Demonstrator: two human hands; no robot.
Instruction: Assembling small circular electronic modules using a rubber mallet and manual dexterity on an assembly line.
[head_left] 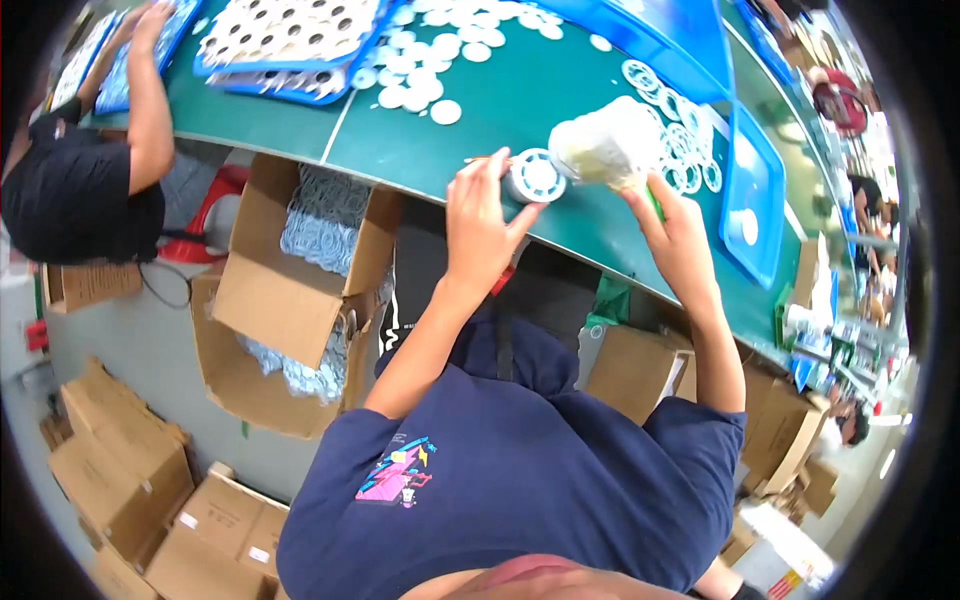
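Note:
On the green table (pixel 400 150), a short white cylindrical part (pixel 538 176) stands near the front edge, with a ring of openings on its top. My left hand (pixel 480 215) grips its left side between thumb and fingers. A thin orange stick (pixel 486 159) shows at those fingertips; how it is held is unclear. My right hand (pixel 672 228) is closed around the green handle of a mallet-like tool (pixel 605 142). Its bulky head is wrapped in whitish plastic and sits just right of the cylinder. Whether the two touch is hard to tell.
White discs (pixel 430 85) lie scattered farther back. Pale rings (pixel 690 140) are heaped to the right, beside a blue tray (pixel 755 200). A blue bin (pixel 670 45) stands behind. Open cardboard boxes (pixel 290 265) sit below the table's edge. Another person (pixel 90 180) works at far left.

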